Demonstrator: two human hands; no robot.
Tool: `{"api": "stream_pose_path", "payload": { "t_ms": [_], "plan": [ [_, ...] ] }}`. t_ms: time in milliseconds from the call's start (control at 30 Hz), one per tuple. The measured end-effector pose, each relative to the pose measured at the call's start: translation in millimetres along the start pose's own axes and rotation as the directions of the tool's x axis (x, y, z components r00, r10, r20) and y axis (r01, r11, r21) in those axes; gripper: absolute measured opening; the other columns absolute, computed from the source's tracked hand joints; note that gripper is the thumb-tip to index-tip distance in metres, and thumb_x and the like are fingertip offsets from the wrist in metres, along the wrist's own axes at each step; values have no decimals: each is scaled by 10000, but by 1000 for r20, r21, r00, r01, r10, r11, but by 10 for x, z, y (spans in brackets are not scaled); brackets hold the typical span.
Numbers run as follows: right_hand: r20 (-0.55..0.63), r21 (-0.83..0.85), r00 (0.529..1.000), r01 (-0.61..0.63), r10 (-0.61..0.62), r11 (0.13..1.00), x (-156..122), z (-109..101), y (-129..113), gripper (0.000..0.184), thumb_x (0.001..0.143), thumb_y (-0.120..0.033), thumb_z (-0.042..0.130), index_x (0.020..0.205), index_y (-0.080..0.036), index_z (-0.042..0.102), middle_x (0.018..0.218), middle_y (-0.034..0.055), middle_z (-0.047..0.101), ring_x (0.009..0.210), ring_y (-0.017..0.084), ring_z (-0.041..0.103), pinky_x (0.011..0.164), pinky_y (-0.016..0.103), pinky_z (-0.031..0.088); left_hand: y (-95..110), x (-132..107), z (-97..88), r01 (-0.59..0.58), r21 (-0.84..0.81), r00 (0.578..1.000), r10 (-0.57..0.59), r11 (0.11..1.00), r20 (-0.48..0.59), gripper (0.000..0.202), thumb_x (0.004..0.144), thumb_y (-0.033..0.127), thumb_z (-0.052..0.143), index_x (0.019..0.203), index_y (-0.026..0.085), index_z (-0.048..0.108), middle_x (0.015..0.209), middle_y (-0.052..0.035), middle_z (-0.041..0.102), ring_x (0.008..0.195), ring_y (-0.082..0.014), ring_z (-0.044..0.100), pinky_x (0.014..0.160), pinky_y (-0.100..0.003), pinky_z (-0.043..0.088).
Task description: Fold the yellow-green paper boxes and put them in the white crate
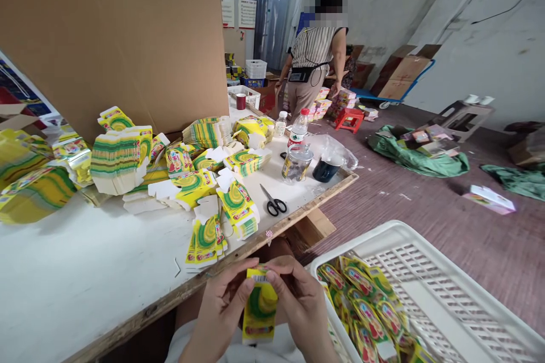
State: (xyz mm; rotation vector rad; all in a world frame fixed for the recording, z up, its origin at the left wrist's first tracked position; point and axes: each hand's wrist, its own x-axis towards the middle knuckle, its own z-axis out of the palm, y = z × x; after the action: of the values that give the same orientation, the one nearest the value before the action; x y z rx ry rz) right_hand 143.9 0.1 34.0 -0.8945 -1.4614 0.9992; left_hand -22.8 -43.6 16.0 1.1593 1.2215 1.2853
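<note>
Low in the middle, a small yellow and green printed carton (260, 309) hangs upright between both hands, its barcode end at the top. My left hand (225, 300) pinches its upper left edge with thumb and fingers. On the other side, my right hand (300, 300) grips the upper right corner, thumb in front. The fingertips behind the carton are partly hidden. To the right stands a white plastic basket (400, 229) with several filled yellow packs (370, 306) in it. Flat yellow cartons (208, 232) lie in a loose pile on the white table beyond my hands.
Black-handled scissors (275, 204), a clear jar (297, 164), a dark mug (326, 170) and a water bottle (299, 127) stand or lie near the table's wooden edge. Bundled cartons (121, 159) lean against a large cardboard sheet (128, 34). A person (315, 57) stands farther back.
</note>
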Motion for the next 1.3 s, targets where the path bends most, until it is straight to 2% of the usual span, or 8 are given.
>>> {"api": "stream_pose_path", "payload": {
  "t_ms": [133,200,333,500,633,967,1133,1300],
  "plan": [
    [-318,-477,922,46,-222,878,140,-463,0,80,910,-263,685,852,-214,707,829,38,700,739,182,647,615,265,483,-98,173,-189,-4,260,984,51,966,-174,436,959,437,520,1314,202,611,1231,-123,757,1148,-256,710,988,-371,573],
    [-413,-664,848,-31,-333,747,206,-703,-32,158,902,-343,700,872,-190,729,863,64,680,794,210,629,668,306,468,-171,299,-399,95,563,942,109,821,-317,453,952,474,459,1264,189,622,1260,-123,736,1180,-256,686,1018,-373,548],
    [-488,-765,766,-144,-418,628,252,-876,-98,375,909,-513,656,954,-152,746,966,110,645,803,219,568,686,335,434,-315,523,-756,255,704,891,121,663,-437,495,892,390,518,1282,97,603,1349,-222,630,1298,-365,555,1111,-501,428],
    [-416,-708,840,-58,-349,704,233,-687,-40,315,955,-454,604,861,-169,697,850,52,633,599,145,459,590,296,399,-390,625,-804,414,787,865,72,458,-496,542,865,340,568,1312,33,576,1286,-289,608,1257,-491,500,1006,-649,406],
    [-338,-652,885,25,-320,758,234,-554,17,203,967,-345,600,867,-187,676,783,19,617,605,145,483,573,275,404,-387,671,-785,478,797,853,22,370,-521,528,864,352,592,1302,57,575,1215,-259,632,1183,-458,559,944,-603,443],
    [-297,-590,928,5,-223,807,192,-451,-14,160,959,-303,609,886,-185,688,744,25,665,552,134,519,527,260,418,-375,618,-901,541,750,822,-49,382,-568,435,827,425,587,1132,119,634,1140,-235,665,1145,-468,585,892,-580,465],
    [-283,-553,940,2,-190,833,166,-413,8,180,955,-328,613,888,-184,698,729,26,691,545,138,553,522,251,450,-428,592,-977,510,711,828,-53,484,-558,244,789,364,596,952,187,636,1071,-179,695,1090,-399,637,890,-514,486],
    [-281,-527,945,-7,-167,850,150,-378,-5,186,954,-330,611,894,-185,712,739,26,710,584,149,616,549,239,495,-468,616,-1111,490,593,797,-53,640,-601,349,704,351,640,1010,207,554,876,-88,709,886,-351,700,776,-466,533]
  ]
}}
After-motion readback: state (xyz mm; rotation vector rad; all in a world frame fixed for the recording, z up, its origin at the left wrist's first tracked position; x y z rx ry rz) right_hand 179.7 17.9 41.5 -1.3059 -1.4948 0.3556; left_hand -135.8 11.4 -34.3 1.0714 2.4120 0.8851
